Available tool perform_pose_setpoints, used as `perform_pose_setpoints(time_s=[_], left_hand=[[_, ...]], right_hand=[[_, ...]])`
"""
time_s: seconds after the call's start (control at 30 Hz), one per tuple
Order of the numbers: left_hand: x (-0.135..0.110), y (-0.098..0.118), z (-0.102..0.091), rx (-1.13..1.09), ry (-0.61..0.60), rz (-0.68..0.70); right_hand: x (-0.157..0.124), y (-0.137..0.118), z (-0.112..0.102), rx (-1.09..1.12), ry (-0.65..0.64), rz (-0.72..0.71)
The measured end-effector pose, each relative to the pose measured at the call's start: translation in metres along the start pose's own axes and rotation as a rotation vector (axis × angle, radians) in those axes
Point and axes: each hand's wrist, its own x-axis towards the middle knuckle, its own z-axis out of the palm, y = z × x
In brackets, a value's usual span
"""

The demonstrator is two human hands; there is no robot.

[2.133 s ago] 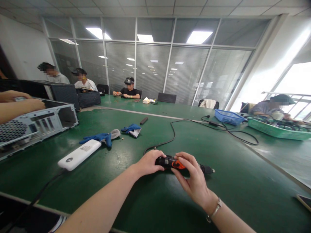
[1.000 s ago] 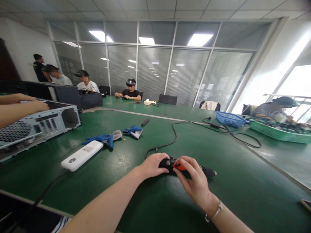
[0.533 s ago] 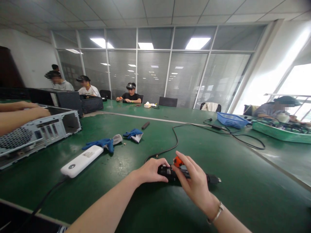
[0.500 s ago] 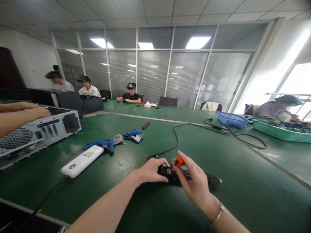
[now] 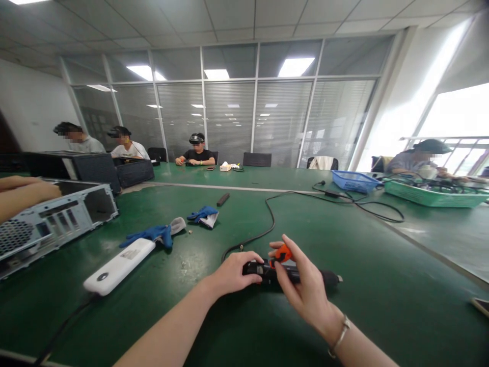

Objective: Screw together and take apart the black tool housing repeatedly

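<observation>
My left hand [image 5: 237,270] grips the left end of a long black corded device [image 5: 294,273] that lies on the green table, thumb and fingers closed around its end. A small metal tip [image 5: 340,279] sticks out at its right end. Above the device, my right hand [image 5: 301,285] holds a short orange-and-black screwdriver [image 5: 282,253] between thumb and fingers. The screwdriver's lower end is at the device's upper side; my fingers hide whether it touches. A black cable [image 5: 272,219] curves away behind the left end of the device.
To the left are a white power bank-like block [image 5: 120,265], blue gloves [image 5: 153,235] and an open metal computer case [image 5: 76,214] with another person's arms [image 5: 34,196] over it. A blue basket [image 5: 353,182] and a green basket [image 5: 431,194] stand at the right. Other people sit around the table.
The view has turned slightly to the right, so everything sits further left. Both hands keep their holds; the orange screwdriver is tilted a little differently in my right fingers.
</observation>
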Motion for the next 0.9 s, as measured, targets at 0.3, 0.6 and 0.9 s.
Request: perform_pose_setpoints(time_s=[0.3,0.6,0.9], left_hand=[[0.001,-0.006,0.002,-0.017,0.008,0.141],[0.001,-0.006,0.002,0.019,0.023,0.12],[-0.003,-0.001,-0.002,0.029,-0.016,0.098]], right_hand=[[-0.009,0.015,0.004,-0.029,0.205,-0.002],[-0.01,0.029,0.013,0.101,0.317,0.159],[-0.005,0.023,0.011,0.123,0.375,0.219]])
